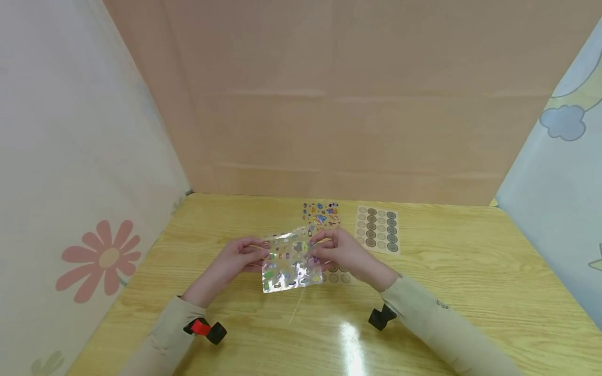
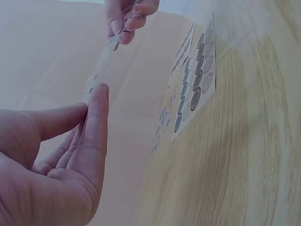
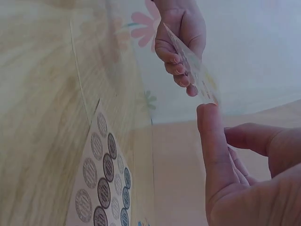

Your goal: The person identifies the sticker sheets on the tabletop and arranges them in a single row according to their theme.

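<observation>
A clear, shiny sticker sheet with small colourful pictures is held up above the table, slightly tilted. My left hand pinches its left edge between thumb and fingers; in the left wrist view this hand shows the thumb pressed against the fingertips. At the opposite edge my right hand pinches the sheet the same way, and the right wrist view shows the sheet nearly edge-on between both hands. Beneath the right hand lies a sheet of round stamp-like stickers, partly hidden.
Behind the hands, a sheet of colourful stickers lies on the wooden table. To its right is another sheet of round brown and grey stickers. A tan panel stands along the table's back edge.
</observation>
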A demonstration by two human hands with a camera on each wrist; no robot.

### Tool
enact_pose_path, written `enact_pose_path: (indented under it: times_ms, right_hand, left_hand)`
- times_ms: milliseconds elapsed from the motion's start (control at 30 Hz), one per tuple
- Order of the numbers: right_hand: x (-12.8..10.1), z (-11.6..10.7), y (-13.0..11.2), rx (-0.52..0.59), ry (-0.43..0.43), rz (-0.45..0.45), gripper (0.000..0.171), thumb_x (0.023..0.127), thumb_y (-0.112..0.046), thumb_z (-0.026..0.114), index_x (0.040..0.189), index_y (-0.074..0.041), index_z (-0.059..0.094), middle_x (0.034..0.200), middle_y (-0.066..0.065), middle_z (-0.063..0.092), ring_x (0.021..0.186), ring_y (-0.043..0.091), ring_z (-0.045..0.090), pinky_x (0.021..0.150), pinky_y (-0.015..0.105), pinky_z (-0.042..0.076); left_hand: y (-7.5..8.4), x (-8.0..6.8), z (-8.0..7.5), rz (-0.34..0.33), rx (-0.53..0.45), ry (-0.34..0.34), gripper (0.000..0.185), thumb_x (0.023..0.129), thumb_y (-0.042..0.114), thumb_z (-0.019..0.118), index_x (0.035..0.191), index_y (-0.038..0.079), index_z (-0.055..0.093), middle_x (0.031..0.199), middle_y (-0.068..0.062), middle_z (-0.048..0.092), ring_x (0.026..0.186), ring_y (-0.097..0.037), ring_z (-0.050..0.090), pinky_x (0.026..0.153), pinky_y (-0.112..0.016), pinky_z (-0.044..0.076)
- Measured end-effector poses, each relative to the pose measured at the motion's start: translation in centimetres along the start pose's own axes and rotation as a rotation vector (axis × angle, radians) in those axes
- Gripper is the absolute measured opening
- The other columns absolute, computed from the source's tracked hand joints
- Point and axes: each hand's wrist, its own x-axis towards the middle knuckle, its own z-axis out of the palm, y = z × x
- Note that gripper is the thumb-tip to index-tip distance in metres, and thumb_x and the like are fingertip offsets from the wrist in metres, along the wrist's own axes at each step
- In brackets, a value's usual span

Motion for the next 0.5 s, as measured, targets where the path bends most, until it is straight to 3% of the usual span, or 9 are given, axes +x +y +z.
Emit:
enact_pose_path:
  times_ms: [233, 500]
  right_hand:
    - [-1.7, 1.5, 0.3, 0.087, -0.062, 0.048, 0.028, 0.092, 0.001, 0.06, 0.118, 0.01, 0.052, 0.098, 0.023, 0.068, 0.079, 0.025, 0.069, 0.078, 0.045, 0.057]
    - [-3.1, 4.1, 2.5, 0.169, -0.093, 0.111, 0.023, 0.09, 0.001, 0.062, 0.111, 0.009, 0.056, 0.094, 0.023, 0.069, 0.074, 0.021, 0.069, 0.072, 0.038, 0.059]
  left_hand:
    - [0.4, -2.3, -0.8, -0.017, 0.0, -0.062, 0.034, 0.091, 0.004, 0.064, 0.118, -0.013, 0.054, 0.099, -0.021, 0.068, 0.081, -0.023, 0.069, 0.075, -0.037, 0.059]
    - [-0.3, -5.1, -1.9, -0.093, 0.049, -0.141, 0.031, 0.09, 0.006, 0.066, 0.113, -0.013, 0.057, 0.094, -0.02, 0.068, 0.082, -0.028, 0.069, 0.075, -0.041, 0.059]
